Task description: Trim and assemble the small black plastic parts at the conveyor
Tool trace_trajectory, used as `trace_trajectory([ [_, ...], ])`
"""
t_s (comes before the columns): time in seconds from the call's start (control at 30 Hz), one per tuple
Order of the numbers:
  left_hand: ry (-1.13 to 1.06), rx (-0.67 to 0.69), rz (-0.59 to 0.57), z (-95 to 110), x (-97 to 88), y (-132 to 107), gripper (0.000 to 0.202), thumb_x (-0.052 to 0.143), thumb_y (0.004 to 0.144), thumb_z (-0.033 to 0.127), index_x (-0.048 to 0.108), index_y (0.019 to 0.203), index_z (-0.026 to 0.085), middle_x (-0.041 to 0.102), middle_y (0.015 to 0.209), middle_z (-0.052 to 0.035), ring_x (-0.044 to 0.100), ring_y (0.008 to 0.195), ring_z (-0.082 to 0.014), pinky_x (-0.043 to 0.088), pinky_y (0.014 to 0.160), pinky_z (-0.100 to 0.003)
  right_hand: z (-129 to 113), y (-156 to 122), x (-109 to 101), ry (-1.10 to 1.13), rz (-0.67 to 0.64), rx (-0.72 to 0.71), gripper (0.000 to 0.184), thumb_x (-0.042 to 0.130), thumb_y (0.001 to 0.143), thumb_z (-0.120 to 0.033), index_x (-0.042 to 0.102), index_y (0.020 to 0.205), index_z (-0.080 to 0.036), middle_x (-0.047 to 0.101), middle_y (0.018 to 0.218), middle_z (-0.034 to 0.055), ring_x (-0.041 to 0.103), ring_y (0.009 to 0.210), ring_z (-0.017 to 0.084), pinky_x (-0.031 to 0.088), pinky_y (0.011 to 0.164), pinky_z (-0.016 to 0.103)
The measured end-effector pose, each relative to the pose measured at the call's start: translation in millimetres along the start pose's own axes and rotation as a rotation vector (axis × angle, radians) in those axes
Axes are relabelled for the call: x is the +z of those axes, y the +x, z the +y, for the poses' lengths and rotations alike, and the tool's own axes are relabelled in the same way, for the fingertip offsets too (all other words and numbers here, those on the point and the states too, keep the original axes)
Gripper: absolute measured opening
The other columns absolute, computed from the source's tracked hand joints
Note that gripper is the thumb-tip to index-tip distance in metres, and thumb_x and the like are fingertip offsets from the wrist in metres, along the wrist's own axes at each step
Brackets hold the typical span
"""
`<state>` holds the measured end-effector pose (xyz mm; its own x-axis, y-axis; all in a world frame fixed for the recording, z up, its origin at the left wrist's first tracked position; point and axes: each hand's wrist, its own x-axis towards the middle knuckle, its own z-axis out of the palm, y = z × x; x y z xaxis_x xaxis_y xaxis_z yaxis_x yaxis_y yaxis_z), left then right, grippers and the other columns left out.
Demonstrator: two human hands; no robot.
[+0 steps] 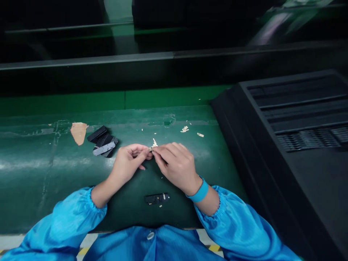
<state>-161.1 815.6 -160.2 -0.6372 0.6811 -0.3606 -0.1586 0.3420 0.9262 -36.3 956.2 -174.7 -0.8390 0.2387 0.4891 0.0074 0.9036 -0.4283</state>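
Note:
Above the middle of the green mat, my left hand point(130, 159) and my right hand point(178, 165) meet fingertip to fingertip. Both pinch a small pale piece point(151, 149) between thumb and forefinger; its exact kind is too small to make out. Just beyond the fingertips lie some cream-coloured slips point(154, 143). Closer to my body rests a black flat part point(157, 198) with a light patch near its right end, and a tiny pale scrap point(160, 206) sits beside it. A teal band circles my right wrist.
Left of my hands is a pile of black flat parts point(102, 139), with a tan paper piece point(78, 133) beyond it. Further pale slips point(185, 129) are scattered at the back right. A big black slotted tray point(261, 152) fills the right side. Along the back runs a dark ledge point(174, 69).

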Motion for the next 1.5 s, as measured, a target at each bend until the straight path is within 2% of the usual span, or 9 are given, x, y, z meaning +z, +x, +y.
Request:
trace_trajectory([
  [0.27, 0.527, 0.429, 0.108, -5.6, 0.4, -8.6, 0.018, 0.064, 0.095, 0.032, 0.080, 0.097, 0.022, 0.082, 0.096, -0.0039, 0.077, 0.081, -0.0200, 0.062, 0.077, -0.030, 0.5, -1.2, 4.6, -0.032, -0.019, -0.009, 0.019, 0.055, 0.101, -0.019, 0.075, 0.101, -0.018, 0.080, 0.089, 0.0047, 0.074, 0.078, 0.018, 0.052, 0.071, 0.032],
  [0.47, 0.679, 0.574, 0.123, -5.1, 0.1, -8.1, 0.017, 0.063, 0.095, 0.028, 0.080, 0.097, 0.024, 0.082, 0.095, -0.0038, 0.077, 0.077, -0.0202, 0.060, 0.076, -0.030, -1.7, -2.2, 5.2, -0.117, 0.008, -0.037, 0.020, 0.055, 0.099, -0.018, 0.076, 0.097, -0.018, 0.080, 0.086, 0.0031, 0.073, 0.074, 0.017, 0.049, 0.065, 0.032],
  [0.67, 0.553, 0.439, 0.063, -5.7, 0.6, -6.5, 0.017, 0.063, 0.096, 0.030, 0.078, 0.098, 0.022, 0.080, 0.092, -0.0035, 0.075, 0.076, -0.0179, 0.060, 0.073, -0.028, 3.3, 5.4, 1.5, -0.083, 0.008, 0.090, 0.024, 0.057, 0.091, -0.016, 0.073, 0.075, -0.022, 0.071, 0.067, -0.0003, 0.064, 0.061, 0.014, 0.043, 0.060, 0.029],
  [0.8, 0.193, 0.233, 0.059, -8.7, -2.0, 1.5, 0.023, 0.069, 0.092, 0.040, 0.076, 0.097, 0.018, 0.076, 0.094, -0.0052, 0.073, 0.077, -0.0169, 0.063, 0.068, -0.028, 36.8, 12.3, -13.2, -0.130, 0.097, 0.298, 0.020, 0.060, 0.089, -0.017, 0.074, 0.076, -0.023, 0.073, 0.073, 0.0008, 0.065, 0.065, 0.015, 0.040, 0.058, 0.027],
  [0.93, -0.177, 0.028, 0.069, -9.8, -0.6, 7.4, 0.030, 0.080, 0.083, 0.042, 0.075, 0.098, 0.016, 0.074, 0.079, -0.0029, 0.069, 0.065, -0.0121, 0.060, 0.062, -0.023, 55.8, 13.9, -22.9, -0.260, 0.036, 0.374, 0.025, 0.062, 0.096, -0.027, 0.073, 0.075, -0.019, 0.074, 0.078, 0.0078, 0.068, 0.071, 0.021, 0.043, 0.059, 0.030],
  [1.1, -0.465, -0.037, 0.074, -8.4, 11.6, 3.5, 0.039, 0.089, 0.073, 0.042, 0.072, 0.096, 0.015, 0.075, 0.079, -0.0025, 0.072, 0.074, -0.0124, 0.061, 0.065, -0.019, 19.5, 9.8, -6.0, 0.362, -0.036, 0.274, 0.022, 0.056, 0.099, -0.019, 0.071, 0.114, -0.018, 0.073, 0.112, 0.0106, 0.070, 0.096, 0.021, 0.056, 0.083, 0.033],
  [1.2, -0.509, 0.006, 0.081, -10.8, 20.4, -1.0, 0.038, 0.090, 0.073, 0.038, 0.069, 0.096, 0.016, 0.074, 0.079, -0.0009, 0.071, 0.072, -0.0117, 0.061, 0.065, -0.020, -1.4, 7.3, 6.1, 0.650, -0.045, 0.375, 0.010, 0.065, 0.095, -0.021, 0.073, 0.099, -0.020, 0.073, 0.100, 0.0058, 0.068, 0.080, 0.015, 0.056, 0.071, 0.027],
  [1.3, -0.456, 0.043, 0.096, -13.7, 25.3, -4.8, 0.031, 0.087, 0.077, 0.036, 0.066, 0.088, 0.016, 0.072, 0.077, 0.0010, 0.070, 0.071, -0.0105, 0.061, 0.069, -0.021, -6.2, 6.2, 10.7, 0.708, 0.003, 0.421, 0.011, 0.064, 0.094, -0.020, 0.071, 0.086, -0.021, 0.071, 0.087, 0.0028, 0.065, 0.078, 0.015, 0.053, 0.071, 0.027],
  [1.5, -0.145, 0.154, 0.043, -9.1, 16.8, -6.6, 0.026, 0.081, 0.081, 0.029, 0.069, 0.100, 0.016, 0.076, 0.097, -0.0049, 0.072, 0.089, -0.0142, 0.059, 0.079, -0.023, 5.6, 5.2, 1.6, 0.638, 0.035, 0.401, 0.011, 0.055, 0.101, -0.022, 0.065, 0.102, -0.022, 0.074, 0.092, 0.0032, 0.072, 0.084, 0.017, 0.055, 0.078, 0.030],
])
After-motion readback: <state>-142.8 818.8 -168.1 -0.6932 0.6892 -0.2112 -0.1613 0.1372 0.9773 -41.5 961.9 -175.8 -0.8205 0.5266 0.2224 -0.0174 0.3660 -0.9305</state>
